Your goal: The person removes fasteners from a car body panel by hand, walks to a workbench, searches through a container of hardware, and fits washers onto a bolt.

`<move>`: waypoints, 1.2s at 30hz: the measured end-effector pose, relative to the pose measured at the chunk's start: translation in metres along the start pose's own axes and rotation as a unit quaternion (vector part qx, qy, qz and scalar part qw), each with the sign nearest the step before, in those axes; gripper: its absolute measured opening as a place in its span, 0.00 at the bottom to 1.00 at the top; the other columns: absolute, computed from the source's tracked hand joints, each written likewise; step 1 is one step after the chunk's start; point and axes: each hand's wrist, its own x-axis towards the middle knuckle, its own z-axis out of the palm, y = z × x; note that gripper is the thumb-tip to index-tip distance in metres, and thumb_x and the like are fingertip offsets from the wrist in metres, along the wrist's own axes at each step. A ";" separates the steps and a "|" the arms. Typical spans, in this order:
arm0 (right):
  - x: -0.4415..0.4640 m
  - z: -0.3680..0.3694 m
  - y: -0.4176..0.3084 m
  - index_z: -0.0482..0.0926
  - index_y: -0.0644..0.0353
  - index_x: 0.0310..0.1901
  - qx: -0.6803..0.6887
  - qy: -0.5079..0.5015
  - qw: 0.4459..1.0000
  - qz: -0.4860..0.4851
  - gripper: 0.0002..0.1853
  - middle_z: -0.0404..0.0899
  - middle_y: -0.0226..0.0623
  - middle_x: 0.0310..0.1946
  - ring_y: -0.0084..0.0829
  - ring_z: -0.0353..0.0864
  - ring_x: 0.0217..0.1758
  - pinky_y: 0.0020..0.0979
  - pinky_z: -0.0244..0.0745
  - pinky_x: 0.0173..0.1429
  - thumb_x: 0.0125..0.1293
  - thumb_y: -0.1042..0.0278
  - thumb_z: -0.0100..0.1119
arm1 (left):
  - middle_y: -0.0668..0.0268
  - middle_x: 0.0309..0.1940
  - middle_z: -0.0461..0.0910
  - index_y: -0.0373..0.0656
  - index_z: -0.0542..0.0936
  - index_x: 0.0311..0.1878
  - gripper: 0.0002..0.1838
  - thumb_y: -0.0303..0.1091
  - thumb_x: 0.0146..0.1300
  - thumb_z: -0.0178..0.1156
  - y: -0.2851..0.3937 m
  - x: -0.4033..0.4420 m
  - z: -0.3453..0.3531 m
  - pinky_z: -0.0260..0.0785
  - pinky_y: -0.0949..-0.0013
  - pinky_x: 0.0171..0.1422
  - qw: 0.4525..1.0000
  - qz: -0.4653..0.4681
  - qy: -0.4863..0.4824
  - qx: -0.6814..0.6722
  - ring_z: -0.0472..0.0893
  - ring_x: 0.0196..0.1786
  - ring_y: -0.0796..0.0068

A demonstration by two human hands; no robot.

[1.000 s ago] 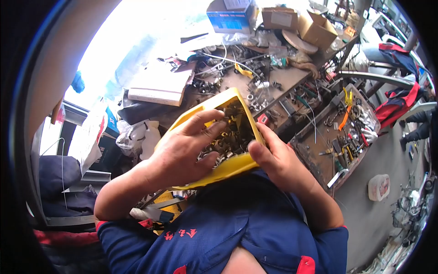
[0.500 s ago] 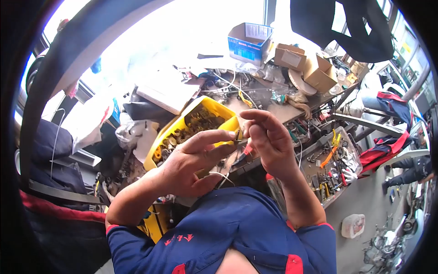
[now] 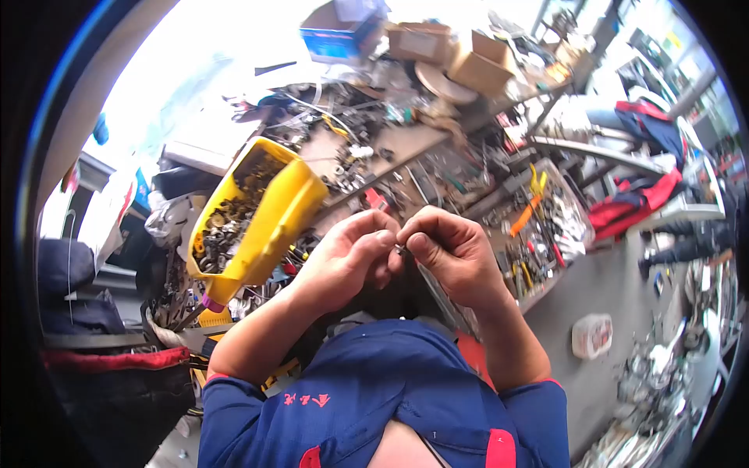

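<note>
My left hand (image 3: 355, 253) and my right hand (image 3: 449, 253) meet in front of my chest, fingertips close together. Between them is a small metal part (image 3: 401, 249), pinched by the thumb and fingers of my right hand. The fingers of my left hand are curled at its other side; whether they also grip it is hard to tell. Left of my hands, a yellow container (image 3: 273, 222) full of small metal parts (image 3: 222, 226) stands tilted at the bench edge, touched by neither hand.
Loose hardware and cables litter the workbench (image 3: 320, 152). Behind are a blue box (image 3: 331, 35) and cardboard boxes (image 3: 480, 62). A tool tray (image 3: 530, 261) stands at the right, a plastic tub (image 3: 591, 335) on the floor. A person's legs (image 3: 686, 242) show at far right.
Both hands have left the yellow container and come together around a small metal part. The container now rests on the bench to the left. The camera view has shifted.
</note>
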 end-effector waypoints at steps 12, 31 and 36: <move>-0.235 0.030 0.053 0.78 0.64 0.67 0.178 0.466 0.866 -0.026 0.15 0.82 0.35 0.53 0.26 0.86 0.51 0.34 0.86 0.65 0.84 0.79 0.51 | 0.66 0.34 0.81 0.44 0.81 0.50 0.07 0.37 0.83 0.61 -0.157 0.014 0.073 0.70 0.67 0.37 0.913 -0.296 -0.241 -0.148 0.79 0.35 0.74; -0.547 0.033 0.009 0.87 0.64 0.64 0.118 0.532 0.806 -0.231 0.13 0.88 0.30 0.44 0.20 0.82 0.40 0.23 0.81 0.48 0.84 0.73 0.63 | 0.66 0.46 0.89 0.36 0.84 0.61 0.12 0.30 0.80 0.68 -0.288 -0.057 0.350 0.80 0.71 0.52 0.819 -0.206 -0.533 0.047 0.84 0.43 0.81; -0.647 0.008 -0.024 0.87 0.63 0.64 0.134 0.533 0.809 -0.211 0.12 0.89 0.30 0.43 0.20 0.82 0.39 0.23 0.81 0.48 0.85 0.73 0.63 | 0.67 0.45 0.89 0.37 0.85 0.56 0.08 0.30 0.81 0.68 -0.336 -0.087 0.444 0.79 0.74 0.48 0.831 -0.185 -0.521 0.067 0.83 0.41 0.84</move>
